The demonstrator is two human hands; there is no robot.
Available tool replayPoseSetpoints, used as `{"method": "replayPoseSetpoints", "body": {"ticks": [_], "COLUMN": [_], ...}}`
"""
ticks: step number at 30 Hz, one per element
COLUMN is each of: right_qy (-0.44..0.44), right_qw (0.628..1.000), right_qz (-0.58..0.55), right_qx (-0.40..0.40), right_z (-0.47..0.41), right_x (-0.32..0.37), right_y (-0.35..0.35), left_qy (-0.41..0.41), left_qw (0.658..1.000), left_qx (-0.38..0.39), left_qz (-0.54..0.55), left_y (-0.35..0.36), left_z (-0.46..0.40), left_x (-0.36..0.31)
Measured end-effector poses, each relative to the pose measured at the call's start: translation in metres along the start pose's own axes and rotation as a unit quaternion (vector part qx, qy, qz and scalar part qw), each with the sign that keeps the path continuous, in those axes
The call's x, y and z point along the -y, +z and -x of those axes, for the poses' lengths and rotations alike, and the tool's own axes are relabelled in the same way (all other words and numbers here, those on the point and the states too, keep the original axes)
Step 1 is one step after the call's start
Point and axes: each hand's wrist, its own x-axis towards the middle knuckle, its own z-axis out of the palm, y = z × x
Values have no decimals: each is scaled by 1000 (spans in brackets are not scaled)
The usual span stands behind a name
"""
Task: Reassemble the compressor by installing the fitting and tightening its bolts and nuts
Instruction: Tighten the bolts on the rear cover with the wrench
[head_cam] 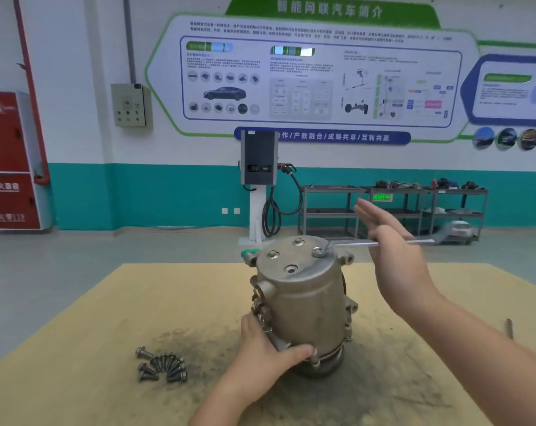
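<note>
The grey metal compressor (303,299) stands upright on the yellow table (106,318). My left hand (266,348) grips its lower left side beside the side fitting (260,305), thumb across the housing. A slim wrench (352,243) lies level with its ring end on a bolt (318,251) on the compressor's top face. My right hand (389,250) is upright with straight fingers, its palm against the wrench handle. Other bolts (298,241) sit in the top face, and one hole (290,269) has none. A green cap (248,253) shows at the upper left port.
Several loose flange bolts (163,367) lie in a pile on the table left of my left arm. Dark grime stains the table around the compressor. A thin metal piece (509,329) lies near the right edge. Shelving racks (395,210) and a charging station (259,179) stand behind.
</note>
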Motion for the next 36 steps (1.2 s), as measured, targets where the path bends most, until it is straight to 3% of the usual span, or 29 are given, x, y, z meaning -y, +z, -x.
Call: {"method": "replayPoseSetpoints", "body": {"ticks": [3, 6, 9, 12, 14, 16, 20, 23, 25, 28, 30, 32, 34, 36], "right_qy": [-88, -100, -67, 27, 119, 155, 94, 85, 38, -20, -26, -23, 3, 31], "right_qw": [995, 993, 994, 992, 987, 964, 942, 897, 920, 979, 989, 990, 980, 968], "right_qz": [-25, -17, 17, 42, -72, -204, -307, -419, -369, -160, -82, -106, -182, -234], "right_qx": [-40, -51, -86, -115, -81, -69, -93, -108, -130, -125, -119, -92, -76, -84], "right_z": [18, 19, 20, 16, 12, 11, 15, 9, 0, -5, -6, -7, -10, -13], "right_x": [-9, -14, -24, -26, -19, -15, -22, -22, -24, -32, -42, -49, -49, -48], "right_y": [-11, -31, -44, -55, -57, -54, -46, -47, -44, -28, -20, -14, -9, -6], "left_qy": [5, 15, 29, 23, 17, 16, -4, -23, -35, -27, -29, -83, -179, -274], "left_qw": [1000, 998, 995, 992, 991, 989, 989, 992, 992, 987, 998, 986, 930, 868], "left_qx": [25, 5, -16, -20, -20, -22, -13, 16, 78, 154, 63, -133, -279, -334], "left_qz": [-4, -55, -97, -120, -131, -145, -147, -126, -88, -30, 3, -46, -161, -245], "left_y": [1, 9, 14, 17, 18, 17, 15, 7, -9, -40, -57, -78, -104, -128], "left_z": [4, 9, 11, 12, 13, 13, 17, 18, 19, 19, 16, 11, 12, 14], "left_x": [-8, -17, -24, -29, -31, -32, -35, -38, -37, -39, -39, -30, -11, 13]}}
